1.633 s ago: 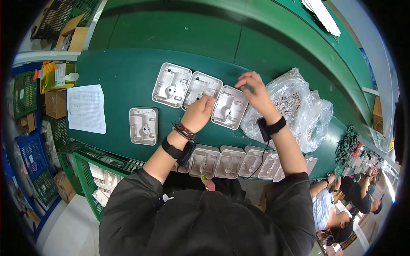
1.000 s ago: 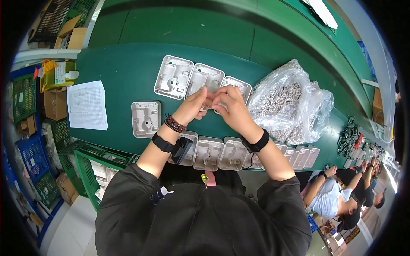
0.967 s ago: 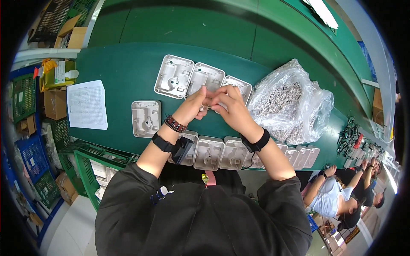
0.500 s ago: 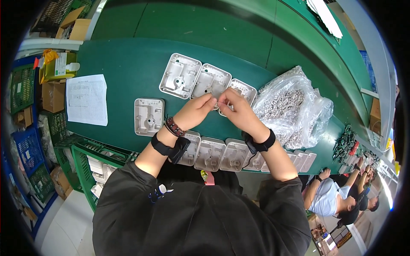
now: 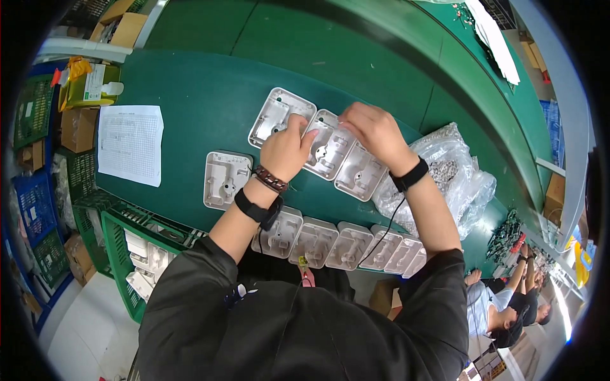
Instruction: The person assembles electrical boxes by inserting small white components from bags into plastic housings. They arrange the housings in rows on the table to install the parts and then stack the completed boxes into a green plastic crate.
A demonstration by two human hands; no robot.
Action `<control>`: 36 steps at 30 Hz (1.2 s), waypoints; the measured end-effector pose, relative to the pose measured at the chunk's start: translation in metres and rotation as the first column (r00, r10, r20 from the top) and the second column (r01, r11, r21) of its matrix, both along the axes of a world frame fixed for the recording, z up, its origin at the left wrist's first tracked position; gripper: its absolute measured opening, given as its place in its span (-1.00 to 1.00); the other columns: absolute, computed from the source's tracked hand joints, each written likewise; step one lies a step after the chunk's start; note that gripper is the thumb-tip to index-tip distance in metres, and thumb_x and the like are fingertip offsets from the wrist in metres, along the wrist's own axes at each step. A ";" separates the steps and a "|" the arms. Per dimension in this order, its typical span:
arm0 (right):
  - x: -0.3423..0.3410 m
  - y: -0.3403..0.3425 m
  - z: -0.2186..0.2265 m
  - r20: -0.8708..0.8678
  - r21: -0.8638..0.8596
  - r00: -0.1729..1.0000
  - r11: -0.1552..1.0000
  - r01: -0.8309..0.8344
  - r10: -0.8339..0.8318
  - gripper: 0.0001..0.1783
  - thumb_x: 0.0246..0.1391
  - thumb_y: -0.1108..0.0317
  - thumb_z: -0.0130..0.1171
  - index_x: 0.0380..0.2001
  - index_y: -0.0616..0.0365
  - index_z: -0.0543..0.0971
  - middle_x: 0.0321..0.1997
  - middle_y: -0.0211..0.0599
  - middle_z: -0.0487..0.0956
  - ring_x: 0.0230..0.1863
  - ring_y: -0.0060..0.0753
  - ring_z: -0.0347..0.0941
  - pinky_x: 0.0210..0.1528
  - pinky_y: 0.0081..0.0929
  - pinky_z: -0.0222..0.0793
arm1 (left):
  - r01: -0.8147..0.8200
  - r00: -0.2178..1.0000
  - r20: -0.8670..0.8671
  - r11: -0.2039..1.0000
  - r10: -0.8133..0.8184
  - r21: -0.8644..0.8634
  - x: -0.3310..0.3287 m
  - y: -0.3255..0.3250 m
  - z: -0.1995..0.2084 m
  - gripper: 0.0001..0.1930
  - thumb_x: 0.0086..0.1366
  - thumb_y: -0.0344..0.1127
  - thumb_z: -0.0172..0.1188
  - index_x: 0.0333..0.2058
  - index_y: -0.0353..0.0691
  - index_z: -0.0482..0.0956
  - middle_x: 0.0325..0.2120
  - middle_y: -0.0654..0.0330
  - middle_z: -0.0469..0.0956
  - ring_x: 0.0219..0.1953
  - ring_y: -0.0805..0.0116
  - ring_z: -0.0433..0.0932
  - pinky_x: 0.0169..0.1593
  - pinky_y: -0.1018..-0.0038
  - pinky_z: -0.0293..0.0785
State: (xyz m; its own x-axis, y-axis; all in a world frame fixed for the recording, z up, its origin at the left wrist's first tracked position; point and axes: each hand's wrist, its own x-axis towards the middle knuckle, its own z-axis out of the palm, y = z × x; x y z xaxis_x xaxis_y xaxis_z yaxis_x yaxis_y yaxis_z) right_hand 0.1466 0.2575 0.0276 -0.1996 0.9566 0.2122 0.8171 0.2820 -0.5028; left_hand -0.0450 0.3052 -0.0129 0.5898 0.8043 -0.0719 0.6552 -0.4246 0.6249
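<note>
Three pale grey shallow housings lie in a slanted row on the green table: a left one [image 5: 269, 117], a middle one [image 5: 330, 141] and a right one [image 5: 361, 171]. A small white round fitting [image 5: 321, 153] sits inside the middle housing. My left hand [image 5: 284, 152] is over the side where the left and middle housings meet, its thumb and forefinger apart; its other fingers are hidden. My right hand [image 5: 376, 130] is at the far side of the middle housing, fingers closed together at the tips. Whatever they pinch is too small to make out.
Another housing [image 5: 227, 180] lies alone at left. Several more housings [image 5: 316, 240] line the near edge. A clear plastic bag [image 5: 448, 171] of small metal parts stands at right. At left are a printed sheet [image 5: 130, 146] and a green crate [image 5: 121, 267]. Co-workers [image 5: 492, 311] sit far right.
My hands, earlier pinched together over the housings, have moved apart: the left over the left housing's edge, the right farther away. The white fitting now shows in the middle housing.
</note>
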 end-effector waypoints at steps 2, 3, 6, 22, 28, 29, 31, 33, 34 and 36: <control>0.004 0.015 -0.013 0.056 0.023 0.996 0.997 -0.070 0.068 -0.94 -0.22 0.44 0.10 -0.58 0.15 0.44 -0.43 -0.37 0.39 -0.42 -0.33 0.36 -0.41 -0.48 0.28 | 0.030 0.996 -0.084 0.999 -0.028 0.023 0.000 0.004 -0.007 -0.75 0.16 -0.12 0.03 -0.41 -0.20 0.35 -0.73 0.19 0.46 -0.68 0.22 0.47 -0.65 0.34 0.33; 0.004 0.019 -0.018 0.112 0.035 0.985 0.990 -0.136 0.132 -0.95 -0.23 0.43 0.08 -0.60 0.14 0.45 -0.42 -0.37 0.39 -0.40 -0.35 0.35 -0.39 -0.49 0.26 | 0.065 0.984 -0.170 0.997 -0.058 0.036 -0.001 0.004 -0.011 -0.74 0.13 -0.11 0.05 -0.42 -0.21 0.35 -0.73 0.15 0.48 -0.66 0.17 0.49 -0.63 0.31 0.35; 0.000 0.026 -0.035 0.217 0.025 0.955 0.976 -0.215 0.204 -0.95 -0.26 0.40 0.05 -0.61 0.10 0.47 -0.39 -0.41 0.39 -0.31 -0.42 0.33 -0.33 -0.50 0.23 | 0.111 0.958 -0.273 0.993 -0.093 0.051 -0.001 0.002 -0.022 -0.72 0.10 -0.10 0.08 -0.42 -0.22 0.35 -0.73 0.12 0.48 -0.64 0.13 0.51 -0.61 0.30 0.39; 0.004 0.011 -0.039 0.128 -0.068 0.987 0.994 -0.086 0.094 -0.82 -0.25 0.40 0.12 -0.44 0.03 0.56 -0.13 -0.32 0.37 -0.07 -0.27 0.23 -0.07 -0.38 0.20 | 0.043 0.995 -0.080 0.992 -0.052 -0.117 -0.008 0.004 -0.026 -0.65 0.18 -0.04 -0.05 -0.33 -0.27 0.33 -0.70 0.06 0.48 -0.63 0.18 0.50 -0.61 0.33 0.36; -0.051 0.007 -0.013 -0.235 -0.094 0.964 0.990 0.103 -0.123 -0.77 -0.33 0.35 0.26 -0.46 0.03 0.54 -0.16 -0.34 0.38 -0.13 -0.24 0.25 -0.10 -0.36 0.22 | 0.242 0.809 0.456 0.497 0.371 -0.833 -0.030 0.019 -0.013 -0.30 0.22 0.27 -0.48 -0.12 -0.31 0.27 -0.64 0.16 0.49 -0.69 0.56 0.34 -0.69 0.64 0.10; -0.060 0.007 -0.013 -0.240 -0.096 0.963 0.990 0.104 -0.124 -0.77 -0.33 0.35 0.26 -0.46 0.03 0.54 -0.16 -0.34 0.38 -0.13 -0.24 0.25 -0.10 -0.36 0.22 | 0.238 0.812 0.450 0.495 0.370 -0.836 -0.030 0.019 -0.009 -0.30 0.22 0.27 -0.48 -0.12 -0.31 0.27 -0.64 0.16 0.49 -0.69 0.56 0.34 -0.69 0.64 0.10; -0.074 0.006 -0.012 -0.240 -0.031 0.967 0.996 0.078 -0.083 -0.77 -0.34 0.31 0.27 -0.47 0.03 0.52 -0.17 -0.35 0.38 -0.15 -0.25 0.26 -0.12 -0.38 0.22 | 0.178 0.831 0.407 0.512 0.379 -0.840 -0.027 0.017 -0.001 -0.21 0.17 0.34 -0.59 -0.09 -0.31 0.25 -0.66 0.28 0.45 -0.69 0.65 0.24 -0.68 0.72 0.02; -0.080 0.005 -0.012 -0.237 0.000 0.969 0.998 0.070 -0.068 -0.76 -0.34 0.29 0.27 -0.48 0.03 0.52 -0.17 -0.35 0.39 -0.17 -0.25 0.26 -0.12 -0.39 0.23 | 0.152 0.840 0.387 0.519 0.380 -0.841 -0.026 0.014 0.001 -0.16 0.14 0.37 -0.65 -0.07 -0.31 0.24 -0.67 0.33 0.43 -0.69 0.70 0.18 -0.68 0.76 -0.03; -0.081 0.005 -0.013 -0.223 -0.006 0.973 0.998 0.061 -0.061 -0.76 -0.35 0.27 0.27 -0.49 0.03 0.51 -0.18 -0.36 0.38 -0.17 -0.26 0.26 -0.13 -0.40 0.23 | 0.162 0.846 0.382 0.504 0.371 -0.848 -0.026 0.013 0.001 -0.17 0.12 0.39 -0.64 -0.07 -0.27 0.25 -0.65 0.35 0.40 -0.69 0.69 0.18 -0.67 0.75 -0.04; -0.083 0.005 -0.014 -0.197 -0.019 0.979 0.999 0.040 -0.043 -0.74 -0.37 0.23 0.28 -0.51 0.03 0.50 -0.21 -0.37 0.37 -0.17 -0.27 0.25 -0.15 -0.41 0.23 | 0.179 0.856 0.374 0.473 0.357 -0.862 -0.026 0.011 0.000 -0.18 0.09 0.42 -0.61 -0.06 -0.17 0.26 -0.62 0.38 0.35 -0.68 0.68 0.16 -0.66 0.73 -0.07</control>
